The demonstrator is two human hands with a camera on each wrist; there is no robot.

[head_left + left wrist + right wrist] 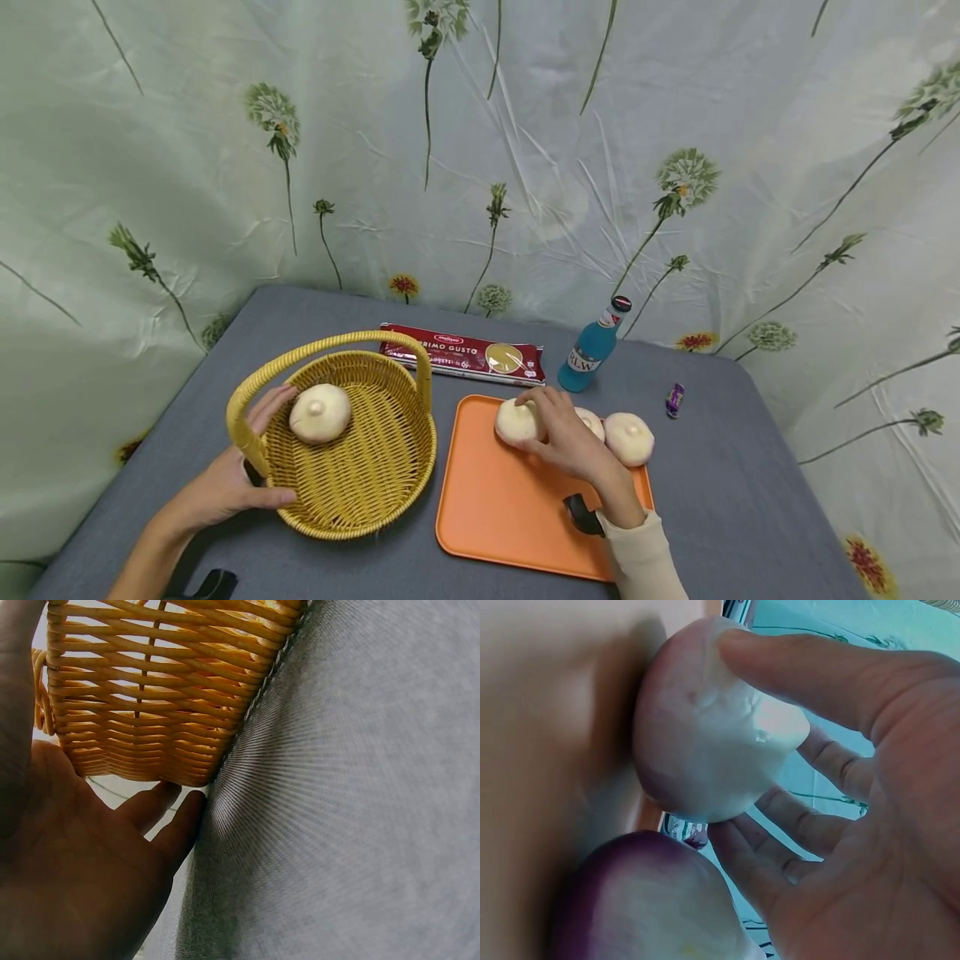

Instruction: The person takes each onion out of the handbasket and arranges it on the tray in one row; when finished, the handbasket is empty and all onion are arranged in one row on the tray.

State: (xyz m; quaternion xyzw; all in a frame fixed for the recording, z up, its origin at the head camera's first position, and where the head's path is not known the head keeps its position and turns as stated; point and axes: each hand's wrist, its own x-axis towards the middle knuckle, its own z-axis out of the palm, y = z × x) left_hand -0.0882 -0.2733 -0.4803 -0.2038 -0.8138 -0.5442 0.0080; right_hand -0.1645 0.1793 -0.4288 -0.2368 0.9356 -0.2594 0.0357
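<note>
A yellow wicker basket (352, 521) with a tall handle stands on the left, one pale turnip (320, 413) inside it. My left hand (238, 475) rests against its left side, fingers extended along the outside wall and thumb by the near rim. The left wrist view shows the basket's woven side (157, 697) above the palm. Over an orange tray (510, 508), my right hand (561, 433) pinches a white and purple turnip (705, 727) between thumb and fingers. Two more turnips sit along the tray's far right part: one partly hidden by the hand, another (629, 439) at the edge.
Behind the tray and basket lies a red pasta packet (465, 357). A blue bottle (588, 350) stands beside it, and a small purple-wrapped sweet (675, 401) lies to the right. A floral curtain (480, 167) hangs behind the grey table (720, 500).
</note>
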